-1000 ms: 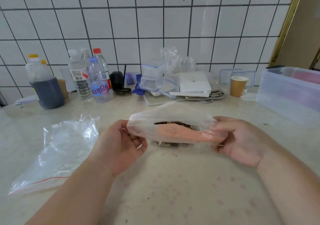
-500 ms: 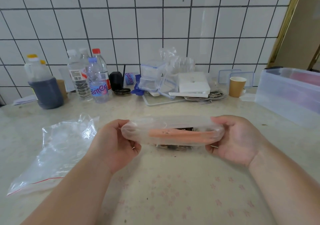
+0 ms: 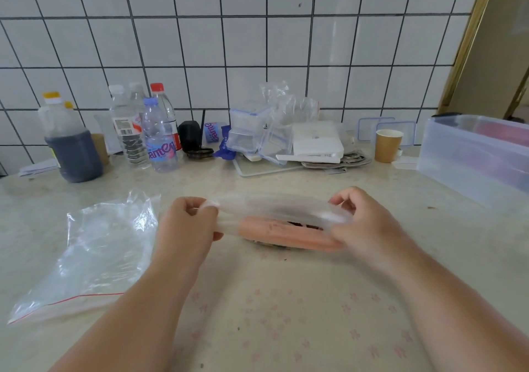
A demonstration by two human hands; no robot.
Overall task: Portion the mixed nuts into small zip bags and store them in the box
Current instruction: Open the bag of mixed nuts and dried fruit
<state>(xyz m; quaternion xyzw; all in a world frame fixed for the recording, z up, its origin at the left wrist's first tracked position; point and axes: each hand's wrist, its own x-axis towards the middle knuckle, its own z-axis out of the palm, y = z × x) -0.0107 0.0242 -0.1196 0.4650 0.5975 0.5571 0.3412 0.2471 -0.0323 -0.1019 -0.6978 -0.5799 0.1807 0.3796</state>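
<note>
A clear zip bag point(image 3: 274, 214) with an orange-pink band and dark mixed nuts point(image 3: 303, 225) inside is stretched between my hands at the middle of the table. My left hand point(image 3: 186, 223) pinches its left end. My right hand point(image 3: 363, 223) pinches its right end, fingers curled over the top edge. The bag's lower part touches the table. An empty zip bag point(image 3: 94, 254) with a red seal line lies flat to the left. The translucent storage box point(image 3: 475, 157) stands at the far right.
Along the tiled wall stand a dark liquid jug point(image 3: 71, 148), several water bottles point(image 3: 157, 140), small clip-lid containers point(image 3: 252, 131), a white box point(image 3: 315, 142) and a paper cup point(image 3: 388, 145). The near table has a faint pink flower print.
The bag's mouth, wide open a second ago, has been pulled flat and stretched sideways. Both hands have shifted to pinch its top edge at the ends.
</note>
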